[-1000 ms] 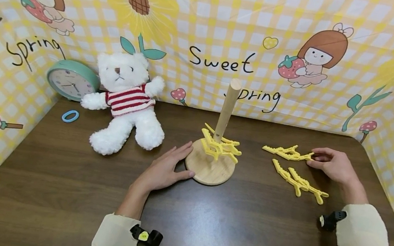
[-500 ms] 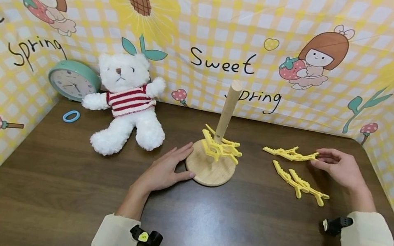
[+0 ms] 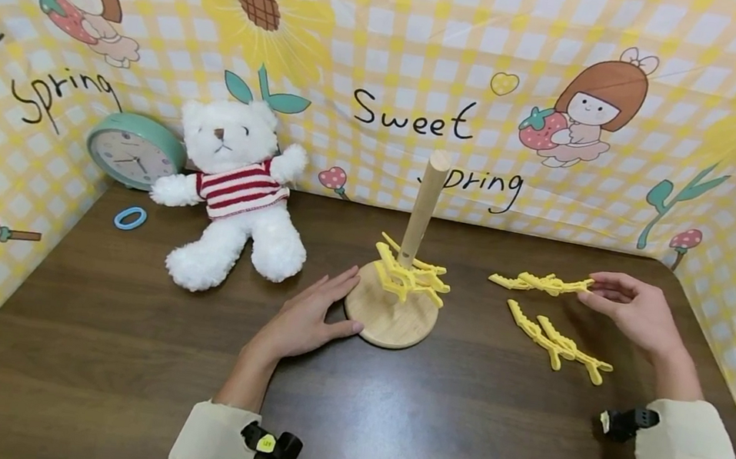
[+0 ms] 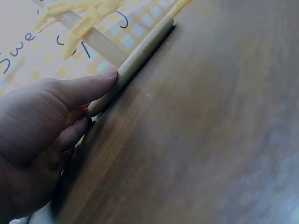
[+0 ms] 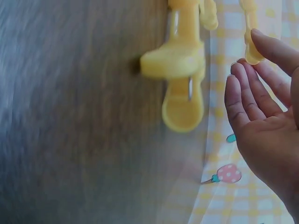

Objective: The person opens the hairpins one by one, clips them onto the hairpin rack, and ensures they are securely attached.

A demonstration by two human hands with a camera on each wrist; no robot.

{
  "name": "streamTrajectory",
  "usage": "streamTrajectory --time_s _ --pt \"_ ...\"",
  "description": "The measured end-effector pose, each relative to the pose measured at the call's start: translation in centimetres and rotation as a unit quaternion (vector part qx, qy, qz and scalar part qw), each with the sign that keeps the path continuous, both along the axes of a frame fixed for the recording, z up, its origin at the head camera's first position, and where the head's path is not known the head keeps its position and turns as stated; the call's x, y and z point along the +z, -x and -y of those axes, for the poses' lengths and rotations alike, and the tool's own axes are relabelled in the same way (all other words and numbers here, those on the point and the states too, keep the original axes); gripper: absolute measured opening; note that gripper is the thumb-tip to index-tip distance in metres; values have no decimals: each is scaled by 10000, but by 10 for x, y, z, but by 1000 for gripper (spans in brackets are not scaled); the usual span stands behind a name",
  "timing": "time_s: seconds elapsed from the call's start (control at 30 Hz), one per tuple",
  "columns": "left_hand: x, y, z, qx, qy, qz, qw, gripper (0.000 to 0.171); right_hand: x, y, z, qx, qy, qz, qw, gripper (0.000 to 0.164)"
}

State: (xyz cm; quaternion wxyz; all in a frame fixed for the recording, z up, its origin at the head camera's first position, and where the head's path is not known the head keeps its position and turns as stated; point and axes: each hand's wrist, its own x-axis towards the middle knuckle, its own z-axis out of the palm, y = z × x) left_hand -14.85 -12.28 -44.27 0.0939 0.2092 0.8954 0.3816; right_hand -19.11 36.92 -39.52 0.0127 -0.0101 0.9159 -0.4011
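Between the thumb and fingertips of my right hand is the end of a yellow hair clip. It overlaps another yellow clip at the back right in the head view. Two more hair clips lie just in front, on the table. My left hand rests against the left edge of the round wooden base, fingers extended and thumb at the rim. From that base rises a wooden post, with several yellow clips around its lower part.
Left of the stand, a white teddy bear in a striped shirt sits against the patterned cloth. A green clock stands beside it, and a blue ring lies on the brown table.
My right hand has shifted slightly right with the end of the hair clip, and the clip's raised prong now sits lower. The left hand stays at the base.
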Motion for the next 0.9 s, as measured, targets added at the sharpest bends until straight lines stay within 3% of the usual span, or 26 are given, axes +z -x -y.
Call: streamTrajectory --time_s 0.37,0.9 --pt "0 0 0 8 -7 10 10000 80 12 0 22 78 141 -87 9998 50" --pt "1 0 0 -27 -19 -41 10000 79 13 1 47 312 446 -307 9980 42"
